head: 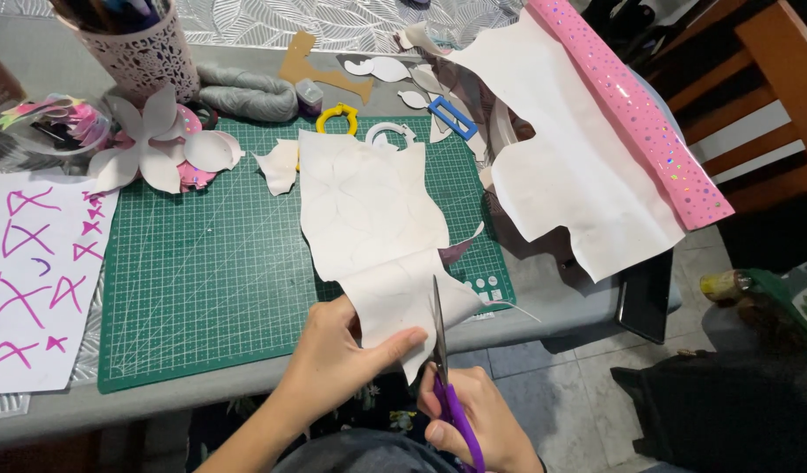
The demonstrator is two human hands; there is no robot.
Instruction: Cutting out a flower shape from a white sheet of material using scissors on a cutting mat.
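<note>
- Left hand (342, 355) pinches the lower edge of a long white paper sheet with faint curved pencil lines (368, 219), thumb on top, fingers under; firm grasp.
- Right hand (473, 420) closed through the handles of purple-handled scissors with thin metal blades (440, 337); blades point away from the body and bite into the sheet's edge just right of the left thumb.
- Sheet runs from the pinch away across a green gridded cutting mat (202, 263), matte, scored with fine scratches; its near end hangs past the grey table edge (158, 398).
- Beyond the grip, at the mat's far edge: yellow plastic ring (338, 116), white ring (390, 134), blue rectangular frame (452, 117), loose white petal-shaped cut-outs.
- Right of the grip: big white backing sheet rolled with glossy pink foil dotted with sparkles (631, 105), draped over the table corner.
- Left of the grip, far: white paper with magenta marker strokes (35, 263); layered white paper flower on pink (158, 144).
- Far left corner: white lace-patterned cup (145, 57) holding pens; clear round tub (57, 127) with coloured scraps inside.
- Grey yarn skein (246, 92) beside the cup.
</note>
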